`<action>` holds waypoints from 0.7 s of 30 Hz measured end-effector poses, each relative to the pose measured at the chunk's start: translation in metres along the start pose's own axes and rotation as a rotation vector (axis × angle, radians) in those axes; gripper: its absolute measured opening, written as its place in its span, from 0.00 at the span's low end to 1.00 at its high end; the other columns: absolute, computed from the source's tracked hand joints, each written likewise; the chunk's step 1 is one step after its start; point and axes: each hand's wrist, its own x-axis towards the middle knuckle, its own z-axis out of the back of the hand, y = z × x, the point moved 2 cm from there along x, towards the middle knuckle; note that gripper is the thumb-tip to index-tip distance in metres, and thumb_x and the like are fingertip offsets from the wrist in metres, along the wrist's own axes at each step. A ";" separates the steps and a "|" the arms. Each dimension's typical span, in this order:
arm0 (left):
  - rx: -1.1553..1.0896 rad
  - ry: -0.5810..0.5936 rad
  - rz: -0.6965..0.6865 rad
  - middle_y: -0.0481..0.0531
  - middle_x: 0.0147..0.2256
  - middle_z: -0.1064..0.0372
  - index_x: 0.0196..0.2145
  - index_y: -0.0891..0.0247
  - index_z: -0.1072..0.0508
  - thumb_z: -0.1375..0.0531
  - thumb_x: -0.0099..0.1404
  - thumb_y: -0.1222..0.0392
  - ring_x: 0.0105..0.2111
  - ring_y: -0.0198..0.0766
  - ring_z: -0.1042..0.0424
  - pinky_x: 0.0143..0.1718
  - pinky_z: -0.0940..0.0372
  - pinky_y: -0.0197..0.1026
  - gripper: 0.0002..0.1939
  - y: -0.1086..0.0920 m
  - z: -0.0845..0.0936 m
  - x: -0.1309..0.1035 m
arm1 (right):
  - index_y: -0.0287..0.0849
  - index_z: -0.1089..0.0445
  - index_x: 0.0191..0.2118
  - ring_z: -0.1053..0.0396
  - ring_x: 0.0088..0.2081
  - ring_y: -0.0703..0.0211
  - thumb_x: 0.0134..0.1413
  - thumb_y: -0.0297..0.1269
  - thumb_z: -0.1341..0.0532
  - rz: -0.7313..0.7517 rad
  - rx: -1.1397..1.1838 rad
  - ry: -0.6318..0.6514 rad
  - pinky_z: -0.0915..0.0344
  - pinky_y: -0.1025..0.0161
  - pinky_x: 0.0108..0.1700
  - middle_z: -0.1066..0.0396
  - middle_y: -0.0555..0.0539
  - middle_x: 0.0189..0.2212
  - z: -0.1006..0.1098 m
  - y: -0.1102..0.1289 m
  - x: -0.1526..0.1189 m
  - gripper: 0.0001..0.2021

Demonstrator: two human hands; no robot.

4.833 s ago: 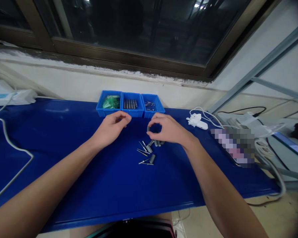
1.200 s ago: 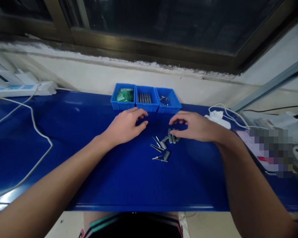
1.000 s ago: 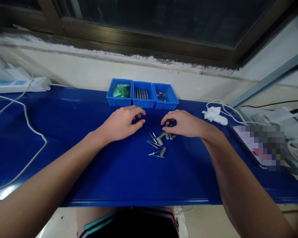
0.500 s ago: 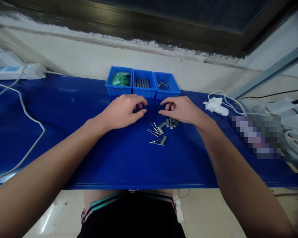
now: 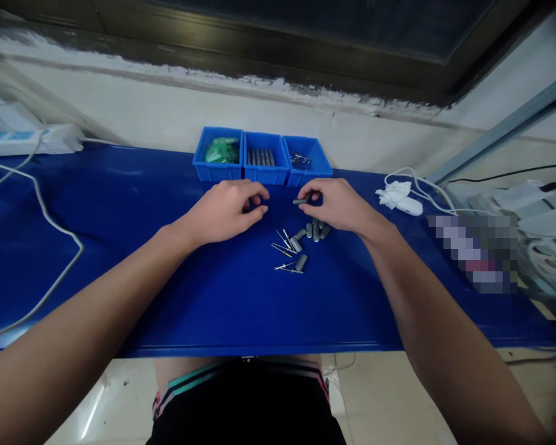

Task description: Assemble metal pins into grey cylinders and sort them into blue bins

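My right hand [image 5: 336, 201] has a small grey metal cylinder [image 5: 300, 201] between thumb and fingers, held sideways over the table. Left of it, my left hand [image 5: 227, 209] hovers with fingers curled and a gap between thumb and fingertips, holding nothing. Below the right hand lies a cluster of similar grey metal cylinders [image 5: 315, 232]. Another grey cylinder [image 5: 301, 262] lies nearer the front edge. Several thin silver blind rivets [image 5: 285, 248] are scattered beside them, one with a yellowish part.
Against the wall stand a blue bin [image 5: 204, 170] with green packets, a blue bin [image 5: 265, 175] with rows of grey cylinders, and a blue bin [image 5: 308, 178] with rivets. White cables [image 5: 80, 244] and a power strip [image 5: 32, 141] lie left; a crumpled white tissue [image 5: 393, 194] lies right.
A grey metal cylinder now shows in my right hand's fingers; it was not visible there before. My left hand is almost unmoved. The whole view has shifted slightly.
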 end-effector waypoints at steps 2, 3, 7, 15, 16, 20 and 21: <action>-0.002 0.005 0.009 0.57 0.43 0.19 0.53 0.63 0.19 0.41 0.72 0.50 0.40 0.46 0.20 0.42 0.30 0.47 0.20 0.000 0.000 0.000 | 0.45 0.18 0.48 0.23 0.44 0.47 0.62 0.37 0.34 0.062 0.047 -0.065 0.27 0.48 0.49 0.17 0.43 0.45 0.001 0.007 0.000 0.11; 0.002 0.006 0.014 0.57 0.43 0.19 0.53 0.63 0.19 0.41 0.72 0.49 0.40 0.46 0.20 0.42 0.30 0.47 0.20 0.000 0.000 0.000 | 0.46 0.18 0.50 0.23 0.46 0.46 0.63 0.37 0.34 0.106 0.057 -0.093 0.27 0.47 0.51 0.18 0.43 0.47 0.001 0.010 -0.001 0.12; 0.017 -0.010 0.028 0.57 0.42 0.19 0.53 0.63 0.19 0.41 0.72 0.50 0.40 0.47 0.21 0.42 0.30 0.47 0.20 -0.001 0.000 0.000 | 0.49 0.19 0.48 0.24 0.53 0.45 0.66 0.33 0.38 0.237 0.054 -0.183 0.32 0.45 0.60 0.18 0.45 0.50 -0.001 0.025 -0.003 0.11; -0.190 -0.070 0.002 0.53 0.39 0.19 0.47 0.62 0.18 0.41 0.74 0.42 0.36 0.41 0.23 0.40 0.33 0.42 0.21 -0.011 0.002 0.001 | 0.48 0.27 0.39 0.24 0.50 0.48 0.57 0.27 0.35 0.395 0.165 -0.361 0.32 0.49 0.56 0.18 0.49 0.43 -0.014 0.048 -0.006 0.07; -0.227 -0.068 -0.005 0.52 0.39 0.19 0.47 0.61 0.18 0.40 0.74 0.41 0.36 0.41 0.23 0.40 0.33 0.41 0.21 -0.012 0.003 0.001 | 0.49 0.28 0.38 0.24 0.50 0.48 0.57 0.27 0.35 0.425 0.170 -0.393 0.33 0.48 0.57 0.19 0.49 0.43 -0.015 0.050 -0.007 0.08; -0.428 -0.058 0.008 0.53 0.40 0.20 0.46 0.62 0.19 0.36 0.71 0.42 0.36 0.39 0.24 0.39 0.32 0.39 0.20 -0.017 0.005 0.001 | 0.49 0.31 0.36 0.25 0.49 0.47 0.56 0.30 0.34 0.442 0.173 -0.460 0.33 0.47 0.54 0.20 0.47 0.44 -0.016 0.053 -0.007 0.07; -0.477 -0.057 0.025 0.53 0.40 0.20 0.46 0.62 0.19 0.35 0.70 0.42 0.36 0.39 0.24 0.39 0.31 0.39 0.20 -0.017 0.005 0.001 | 0.49 0.32 0.35 0.25 0.49 0.47 0.57 0.31 0.34 0.434 0.170 -0.462 0.34 0.46 0.54 0.20 0.47 0.44 -0.017 0.054 -0.007 0.06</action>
